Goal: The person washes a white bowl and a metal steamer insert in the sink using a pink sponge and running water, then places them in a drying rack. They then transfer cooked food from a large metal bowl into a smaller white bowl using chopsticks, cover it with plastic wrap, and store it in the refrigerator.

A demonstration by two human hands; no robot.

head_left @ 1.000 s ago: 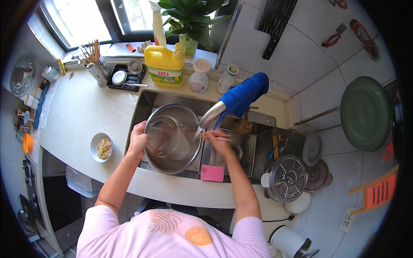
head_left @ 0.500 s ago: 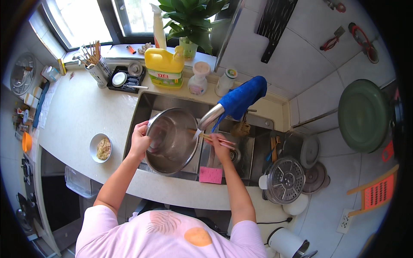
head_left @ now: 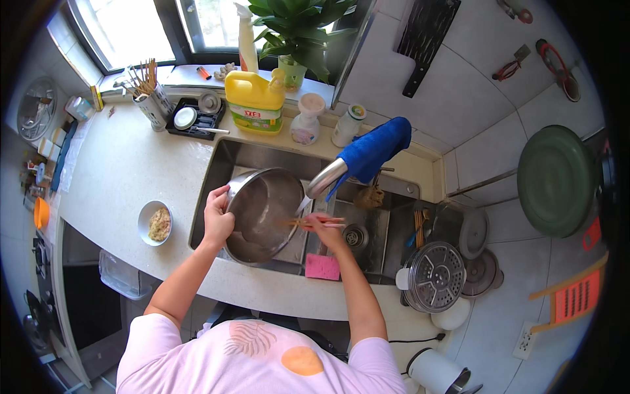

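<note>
Over the left basin of the steel sink [head_left: 223, 154], a large metal bowl [head_left: 262, 210] is tilted. My left hand [head_left: 218, 215] grips its left rim, fingers closed. My right hand [head_left: 323, 227] is closed around a bunch of wooden chopsticks [head_left: 336, 222], with their left ends reaching over the bowl's right side. A stream of water [head_left: 304, 204] runs from the faucet [head_left: 326, 178] between bowl and hand. The faucet has a blue cloth [head_left: 373, 151] draped over it. Whether the bowl rests on the sink bottom cannot be told.
A pink sponge [head_left: 322, 266] lies on the sink's front edge. On the left counter stands a white bowl of food [head_left: 156, 223]. A yellow jug [head_left: 252, 102] and bottles line the back. At the right, a steamer pot [head_left: 434, 276] stands beside the drain basin.
My right hand has moved left and slightly down, bringing the chopsticks further over the bowl. The bowl has shifted slightly and stays in my left hand.
</note>
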